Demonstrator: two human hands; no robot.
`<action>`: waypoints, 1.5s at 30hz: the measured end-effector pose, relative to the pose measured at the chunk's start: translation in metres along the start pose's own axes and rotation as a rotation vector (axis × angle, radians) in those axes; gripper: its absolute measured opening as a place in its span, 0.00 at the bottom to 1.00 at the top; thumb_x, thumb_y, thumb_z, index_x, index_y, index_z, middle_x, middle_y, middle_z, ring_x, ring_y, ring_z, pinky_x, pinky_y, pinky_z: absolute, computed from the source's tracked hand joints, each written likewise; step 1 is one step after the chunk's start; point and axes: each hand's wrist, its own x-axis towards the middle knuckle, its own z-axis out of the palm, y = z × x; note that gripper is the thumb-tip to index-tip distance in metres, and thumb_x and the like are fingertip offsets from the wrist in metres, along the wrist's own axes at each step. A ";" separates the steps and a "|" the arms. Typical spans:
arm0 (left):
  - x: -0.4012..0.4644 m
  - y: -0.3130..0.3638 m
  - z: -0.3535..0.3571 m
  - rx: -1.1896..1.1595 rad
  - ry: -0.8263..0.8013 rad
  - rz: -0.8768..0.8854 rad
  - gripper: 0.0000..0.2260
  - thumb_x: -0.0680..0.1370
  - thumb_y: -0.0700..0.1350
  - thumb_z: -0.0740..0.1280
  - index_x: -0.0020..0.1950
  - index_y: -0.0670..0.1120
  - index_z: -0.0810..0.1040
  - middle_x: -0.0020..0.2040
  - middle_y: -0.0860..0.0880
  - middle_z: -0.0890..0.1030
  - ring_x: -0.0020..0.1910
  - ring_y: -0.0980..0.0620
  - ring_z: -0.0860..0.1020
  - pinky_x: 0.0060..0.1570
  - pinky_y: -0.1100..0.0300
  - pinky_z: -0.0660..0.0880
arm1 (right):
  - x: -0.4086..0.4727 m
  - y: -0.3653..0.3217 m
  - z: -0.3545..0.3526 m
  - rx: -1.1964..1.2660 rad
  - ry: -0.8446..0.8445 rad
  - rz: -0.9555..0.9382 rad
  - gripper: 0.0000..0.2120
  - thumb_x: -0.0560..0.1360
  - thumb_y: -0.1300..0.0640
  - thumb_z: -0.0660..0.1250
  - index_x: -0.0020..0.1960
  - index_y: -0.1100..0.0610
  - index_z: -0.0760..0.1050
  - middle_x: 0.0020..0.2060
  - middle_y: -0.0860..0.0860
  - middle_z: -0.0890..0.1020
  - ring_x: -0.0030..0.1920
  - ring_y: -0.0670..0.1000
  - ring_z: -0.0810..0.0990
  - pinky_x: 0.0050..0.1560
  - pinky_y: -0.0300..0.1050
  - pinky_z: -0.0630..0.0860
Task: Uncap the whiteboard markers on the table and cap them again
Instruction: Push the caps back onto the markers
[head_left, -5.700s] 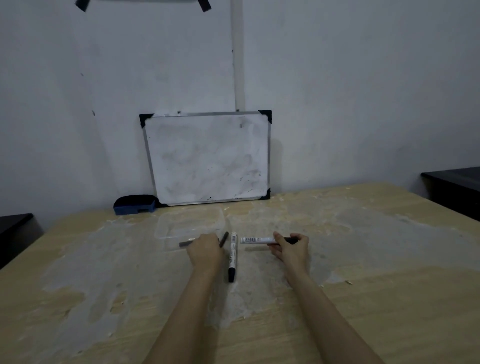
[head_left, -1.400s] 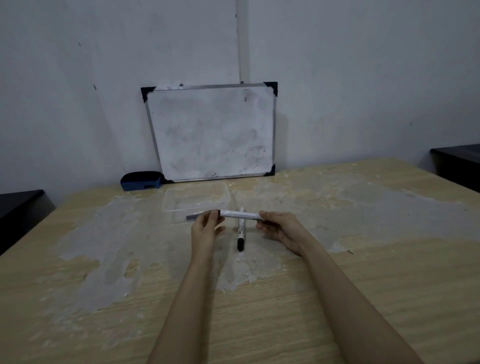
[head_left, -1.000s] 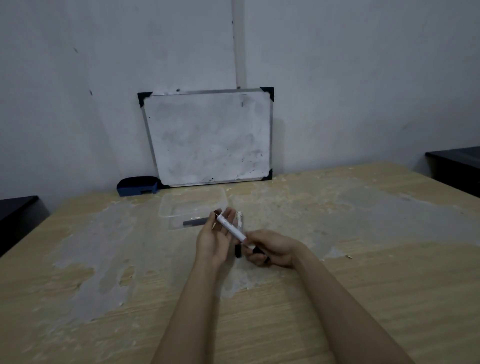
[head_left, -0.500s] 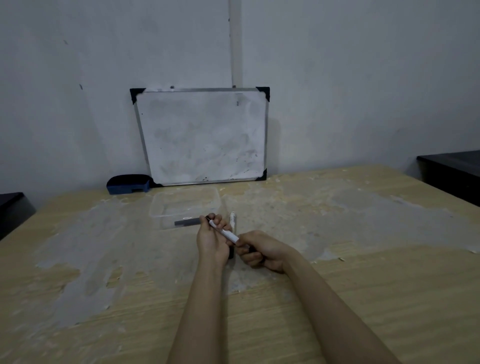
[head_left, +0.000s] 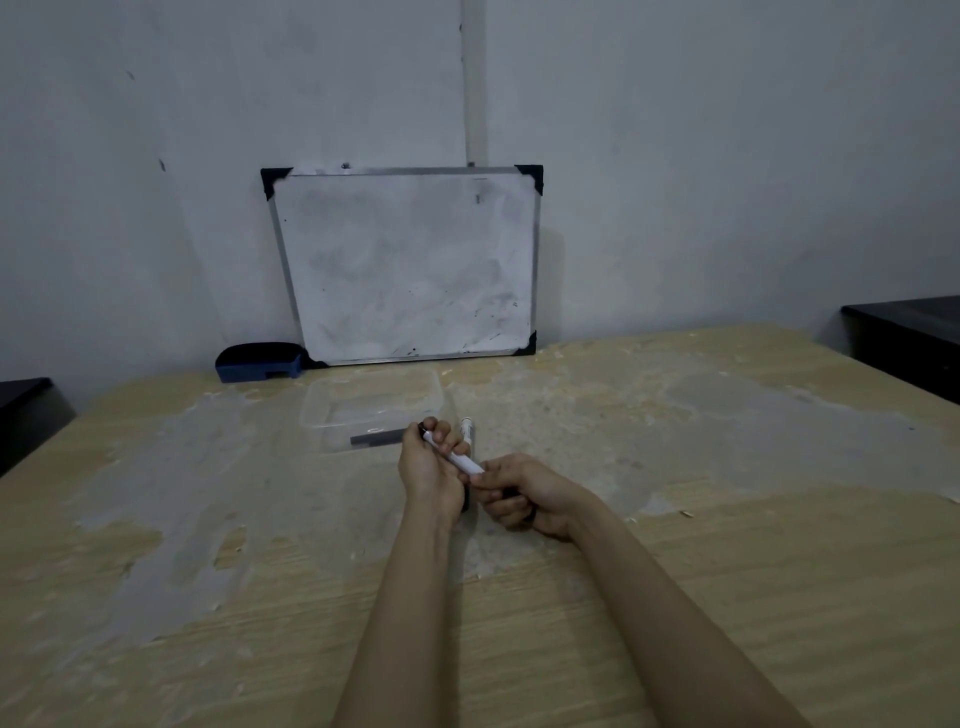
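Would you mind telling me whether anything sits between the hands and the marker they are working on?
Nothing visible does: the left hand and right hand both grip the white marker directly, above the table. A second marker lies just behind, untouched.

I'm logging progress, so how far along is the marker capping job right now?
Nothing shows as finished. In hand: the left hand and right hand both grip one white-barrelled whiteboard marker; whether its cap is on or off is hidden. Left: the second white marker on the worn wooden table, and the dark grey marker by the clear plastic container.
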 end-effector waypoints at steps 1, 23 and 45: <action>0.000 0.000 0.000 0.007 -0.002 0.001 0.16 0.81 0.44 0.49 0.33 0.47 0.64 0.17 0.54 0.66 0.14 0.60 0.62 0.15 0.70 0.61 | 0.000 0.000 0.000 -0.002 -0.001 -0.001 0.14 0.79 0.65 0.55 0.35 0.56 0.66 0.19 0.44 0.68 0.15 0.38 0.59 0.14 0.29 0.55; 0.006 0.008 -0.005 0.148 -0.097 -0.083 0.19 0.82 0.51 0.46 0.35 0.46 0.66 0.15 0.53 0.65 0.11 0.61 0.61 0.13 0.71 0.57 | 0.003 0.016 0.041 -0.107 0.191 -0.143 0.13 0.79 0.60 0.54 0.36 0.52 0.63 0.20 0.44 0.65 0.16 0.41 0.60 0.16 0.30 0.54; 0.006 0.003 0.003 0.359 -0.056 -0.052 0.16 0.78 0.44 0.47 0.30 0.47 0.61 0.14 0.53 0.61 0.11 0.60 0.57 0.13 0.73 0.54 | 0.008 0.026 0.042 -0.206 0.278 -0.224 0.12 0.78 0.62 0.52 0.36 0.53 0.61 0.16 0.40 0.66 0.15 0.41 0.61 0.16 0.29 0.56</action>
